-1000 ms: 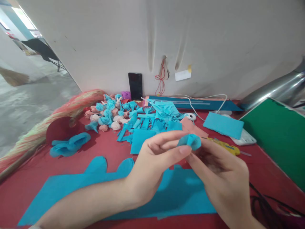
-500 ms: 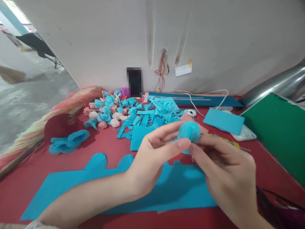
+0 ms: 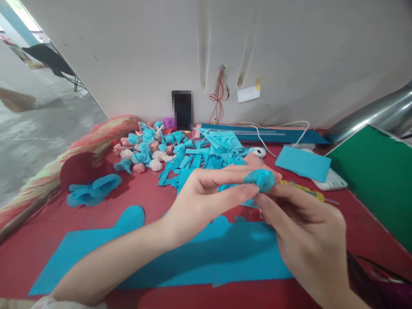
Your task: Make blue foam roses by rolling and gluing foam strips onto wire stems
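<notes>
A small rolled blue felt flower [image 3: 261,179] is pinched between both hands above the red table. My left hand [image 3: 206,195] comes in from the lower left, thumb and fingers closed on the flower's left side. My right hand [image 3: 302,231] grips it from below on the right. Under my hands lies a large blue felt sheet [image 3: 180,257] with scalloped cut edges.
A heap of blue felt scraps [image 3: 209,156] and a pile of small blue and pink flowers [image 3: 144,148] lie further back. A blue felt rectangle [image 3: 302,163], a yellow tool [image 3: 305,191], a green board [image 3: 376,180] and cables sit to the right. A larger blue felt flower [image 3: 95,189] lies left.
My left hand has shifted a little up and left, its fingers stretching out along the flower. The flower has turned slightly between my fingertips.
</notes>
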### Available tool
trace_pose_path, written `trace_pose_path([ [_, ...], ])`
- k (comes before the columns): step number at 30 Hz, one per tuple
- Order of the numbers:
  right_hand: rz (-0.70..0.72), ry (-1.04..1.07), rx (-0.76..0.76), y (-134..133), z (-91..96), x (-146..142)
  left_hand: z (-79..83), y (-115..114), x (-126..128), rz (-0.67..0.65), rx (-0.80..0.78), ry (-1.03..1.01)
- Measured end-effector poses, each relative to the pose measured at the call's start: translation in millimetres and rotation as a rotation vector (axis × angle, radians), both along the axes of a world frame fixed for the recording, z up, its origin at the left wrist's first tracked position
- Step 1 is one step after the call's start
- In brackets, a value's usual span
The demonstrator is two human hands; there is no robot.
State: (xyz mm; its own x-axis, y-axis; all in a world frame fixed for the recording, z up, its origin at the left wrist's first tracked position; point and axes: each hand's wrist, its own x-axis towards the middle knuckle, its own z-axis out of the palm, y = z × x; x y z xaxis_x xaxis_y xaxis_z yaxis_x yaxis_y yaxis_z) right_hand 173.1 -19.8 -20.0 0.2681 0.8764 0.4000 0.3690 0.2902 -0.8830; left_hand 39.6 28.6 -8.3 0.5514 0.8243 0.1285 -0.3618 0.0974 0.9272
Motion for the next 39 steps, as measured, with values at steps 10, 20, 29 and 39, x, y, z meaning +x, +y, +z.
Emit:
trace_pose_path([
  [10, -0.04, 0.003, 0.003, 0, -3.3, -2, -5.8, -4, 4, 0.048, 0.006, 0.045],
  [20, -0.067, -0.035, 0.074, 1, -2.3, -2, -5.1, -1, 4, 0.067, 0.024, 0.075],
  [29, -0.001, -0.02, 0.043, 1, -0.3, 1, 0.7, 3, -4, -0.001, 0.069, 0.121],
  [39, 0.01, 0.011, -0.005, 0, 4.2, 1, 2.1, 3, -5, -0.017, 0.078, 0.126],
])
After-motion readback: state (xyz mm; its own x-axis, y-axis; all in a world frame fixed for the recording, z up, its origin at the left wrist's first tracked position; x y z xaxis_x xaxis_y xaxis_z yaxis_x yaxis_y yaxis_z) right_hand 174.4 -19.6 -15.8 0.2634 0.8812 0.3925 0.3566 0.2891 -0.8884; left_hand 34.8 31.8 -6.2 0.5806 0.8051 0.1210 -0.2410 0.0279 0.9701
